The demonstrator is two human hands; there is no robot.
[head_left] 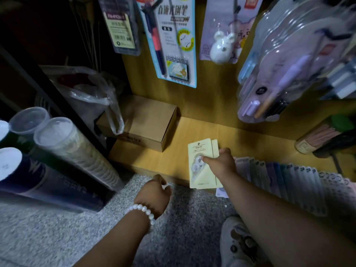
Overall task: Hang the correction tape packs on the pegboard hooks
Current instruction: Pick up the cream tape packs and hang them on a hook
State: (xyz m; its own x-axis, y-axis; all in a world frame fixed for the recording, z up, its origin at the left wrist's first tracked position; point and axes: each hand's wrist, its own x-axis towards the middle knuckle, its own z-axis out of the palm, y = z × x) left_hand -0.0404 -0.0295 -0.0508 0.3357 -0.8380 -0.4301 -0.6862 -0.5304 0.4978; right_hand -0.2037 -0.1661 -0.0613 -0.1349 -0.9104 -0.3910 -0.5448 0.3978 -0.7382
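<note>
Packs [202,166] of correction tape, pale yellow cards stacked two or more deep, are held over the front edge of the wooden shelf [173,157] by the right hand [221,162]. One fingertip [204,159] is pressed on the clear blister at the front card's middle, where the white tape dispenser sits, while the thumb is laid against the stack's right edge near the top; the remaining fingers are hidden behind the cards, so the stack is pinched between front and back. The upper part of the cards, with the hang hole, stands clear above the fingers, and the lower part juts out below the hand. The left hand [156,195] is held low over the grey floor [57,237], just in front of the shelf edge, loosely curled around nothing, with a white bead bracelet [142,211] at the wrist. Just right of the held stack, a fanned row [289,185] of pastel packs is spread along the shelf. A cardboard box [146,122] is seen at the shelf's left rear. Above, carded pens [173,41] and a mouse-shaped item [221,45] are hung on the wooden board.
</note>
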